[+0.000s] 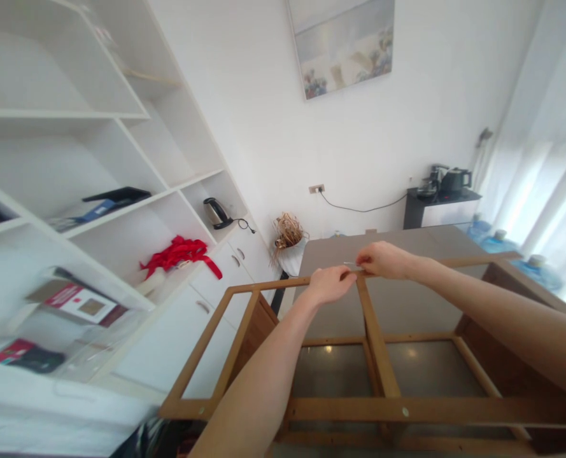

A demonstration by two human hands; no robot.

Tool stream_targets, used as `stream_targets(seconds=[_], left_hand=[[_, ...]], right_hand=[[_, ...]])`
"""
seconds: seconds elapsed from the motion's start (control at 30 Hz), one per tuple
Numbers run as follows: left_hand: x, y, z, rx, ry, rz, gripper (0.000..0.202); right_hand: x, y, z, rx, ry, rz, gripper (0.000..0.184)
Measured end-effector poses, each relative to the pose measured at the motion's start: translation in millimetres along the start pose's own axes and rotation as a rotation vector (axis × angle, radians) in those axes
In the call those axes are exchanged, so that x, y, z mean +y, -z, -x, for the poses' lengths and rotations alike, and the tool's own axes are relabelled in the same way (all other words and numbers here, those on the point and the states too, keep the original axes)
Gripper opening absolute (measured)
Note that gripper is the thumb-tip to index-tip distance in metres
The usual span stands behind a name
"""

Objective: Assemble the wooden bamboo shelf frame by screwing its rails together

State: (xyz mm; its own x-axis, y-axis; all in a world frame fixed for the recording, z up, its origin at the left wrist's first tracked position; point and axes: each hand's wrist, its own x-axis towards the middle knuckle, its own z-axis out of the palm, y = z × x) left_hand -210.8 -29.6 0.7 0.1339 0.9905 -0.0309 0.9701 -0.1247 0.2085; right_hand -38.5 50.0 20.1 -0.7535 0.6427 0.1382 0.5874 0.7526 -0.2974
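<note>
A wooden furniture frame (pixel 378 346) of rails and crosspieces spreads out below me. At its far rail, my left hand (pixel 329 284) is closed around the wood, just left of where the middle crosspiece joins. My right hand (pixel 382 259) is just right of it, above the same joint, with fingertips pinched together. From that pinch a thin silvery rod (pixel 349 263) sticks out to the left; it is too small to tell its exact kind. The undersides of both hands' fingers are partly hidden.
A grey tabletop (pixel 421 242) lies beyond the frame. White shelves (pixel 168 191) at left hold red ribbon (pixel 180 254) and a kettle (pixel 217 213). A dried-plant pot (pixel 290 251) stands by the wall. Water jugs (pixel 540 270) and a small cabinet (pixel 442 210) are at right.
</note>
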Motion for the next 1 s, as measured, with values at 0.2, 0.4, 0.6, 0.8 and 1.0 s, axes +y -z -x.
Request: stream_targets(seconds=[0.2,0.4,0.6,0.8,1.0], left_hand=[[-2.3,-2.0,2.3,0.013,-0.017,0.005,0.042],[-2.2,-2.2,2.0,0.022,-0.015,-0.001,0.041],[-2.7,-2.9,2.4,0.026,-0.013,0.016,0.041],[-2.5,-2.6,2.5,0.036,-0.006,0.035,0.039],[-3.4,-4.7,0.6,0.055,0.004,0.083,0.038]], right_hand=[[-2.9,0.9,2.3,-0.014,0.009,0.099,0.022],[-8.4,-0.7,3.3,-0.028,0.015,0.148,0.02],[-10.5,0.1,4.6,-0.012,-0.02,0.163,0.02],[-10.6,-1.0,2.7,-0.013,-0.015,0.182,0.019],[-16.2,-1.3,0.9,-0.022,0.053,0.212,0.018]])
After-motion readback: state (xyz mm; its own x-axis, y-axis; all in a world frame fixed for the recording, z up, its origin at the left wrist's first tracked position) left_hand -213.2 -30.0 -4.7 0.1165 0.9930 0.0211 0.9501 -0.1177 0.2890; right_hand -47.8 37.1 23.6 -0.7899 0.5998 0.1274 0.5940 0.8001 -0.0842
